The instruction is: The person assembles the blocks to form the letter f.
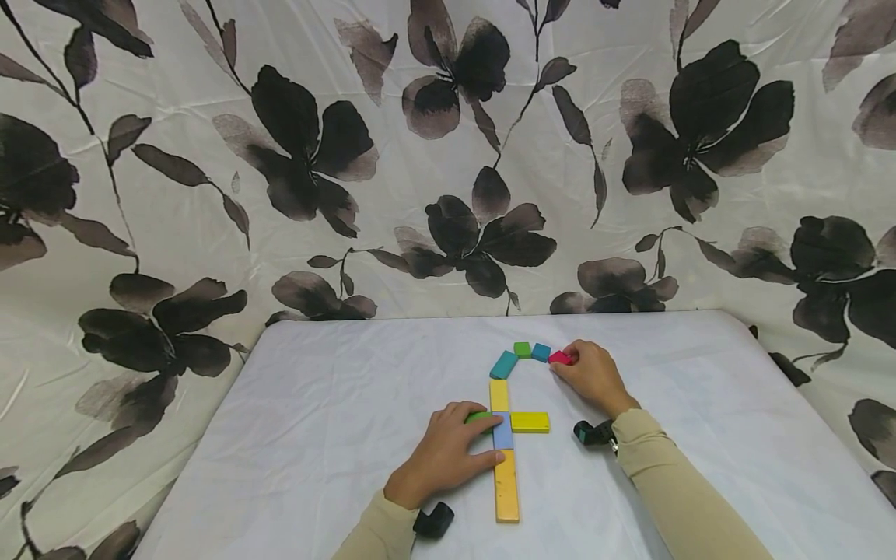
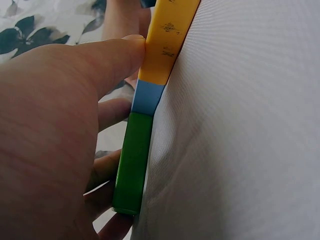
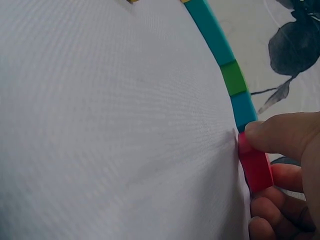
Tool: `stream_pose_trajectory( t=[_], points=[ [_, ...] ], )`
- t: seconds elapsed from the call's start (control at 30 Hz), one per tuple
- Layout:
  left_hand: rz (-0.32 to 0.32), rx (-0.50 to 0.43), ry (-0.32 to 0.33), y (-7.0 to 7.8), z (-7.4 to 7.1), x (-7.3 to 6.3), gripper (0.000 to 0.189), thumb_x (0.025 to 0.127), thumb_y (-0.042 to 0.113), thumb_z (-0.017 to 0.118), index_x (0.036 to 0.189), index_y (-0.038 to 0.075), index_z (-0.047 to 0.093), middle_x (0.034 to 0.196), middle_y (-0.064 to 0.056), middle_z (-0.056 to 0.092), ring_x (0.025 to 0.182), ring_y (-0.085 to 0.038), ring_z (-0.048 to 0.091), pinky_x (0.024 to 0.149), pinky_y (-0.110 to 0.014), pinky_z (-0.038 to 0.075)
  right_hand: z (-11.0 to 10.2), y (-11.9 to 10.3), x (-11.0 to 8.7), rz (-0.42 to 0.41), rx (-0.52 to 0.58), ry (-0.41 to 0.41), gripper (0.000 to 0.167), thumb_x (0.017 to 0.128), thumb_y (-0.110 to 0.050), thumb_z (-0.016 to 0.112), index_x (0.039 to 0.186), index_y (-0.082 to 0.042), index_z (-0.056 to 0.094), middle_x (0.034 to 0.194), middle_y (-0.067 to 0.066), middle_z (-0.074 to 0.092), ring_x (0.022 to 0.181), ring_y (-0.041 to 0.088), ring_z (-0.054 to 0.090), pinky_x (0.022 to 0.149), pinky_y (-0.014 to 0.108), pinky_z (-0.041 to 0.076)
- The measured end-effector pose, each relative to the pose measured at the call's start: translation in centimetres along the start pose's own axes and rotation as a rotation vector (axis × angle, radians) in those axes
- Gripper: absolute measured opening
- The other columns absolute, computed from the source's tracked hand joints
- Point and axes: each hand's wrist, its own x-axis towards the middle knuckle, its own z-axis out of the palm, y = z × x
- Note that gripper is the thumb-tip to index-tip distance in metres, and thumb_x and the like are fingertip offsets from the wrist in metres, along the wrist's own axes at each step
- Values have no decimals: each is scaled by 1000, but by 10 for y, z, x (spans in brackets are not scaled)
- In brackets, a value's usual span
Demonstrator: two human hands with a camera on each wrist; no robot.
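A row of coloured wooden blocks lies on the white-covered table. My right hand (image 1: pixel 593 375) pinches a red block (image 3: pixel 256 165) at the end of a curve, right beside a small blue block (image 1: pixel 541 352). Along that curve come a small green block (image 1: pixel 522 350) and a longer teal block (image 1: pixel 503 365), then a yellow block (image 1: pixel 498 395). My left hand (image 1: pixel 448 449) rests on the straight part, its thumb at the long orange block (image 1: pixel 507 490) and a fingertip on the light blue block (image 1: pixel 503 435). Its fingers partly cover another green block (image 2: pixel 134 160).
A yellow block (image 1: pixel 530 422) sticks out sideways to the right of the light blue one. White cloth (image 1: pixel 315 435) covers the table, and a flower-patterned curtain (image 1: pixel 392 171) hangs behind its far edge. Dark wrist cameras (image 1: pixel 434 519) sit by both sleeves.
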Motion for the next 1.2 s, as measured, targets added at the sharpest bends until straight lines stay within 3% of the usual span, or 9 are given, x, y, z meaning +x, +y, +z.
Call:
stream_pose_trajectory(
  t=[0.77,1.2],
  points=[
    [17,-2,9,-2,3,2,60,92,68,55,143,37,56,138,3,51,128,-18,42,107,-46,34,-1,0,-5,-4,4,-13,47,89,-28,76,119,7,66,107,19,62,94,32,57,88,47,51],
    [8,-13,-6,-1,-1,1,61,92,69,53,144,38,55,139,2,50,128,-19,42,107,-47,34,-1,-1,-5,5,-1,-11,46,89,-28,76,119,7,67,104,18,61,91,31,56,87,46,50]
  ],
)
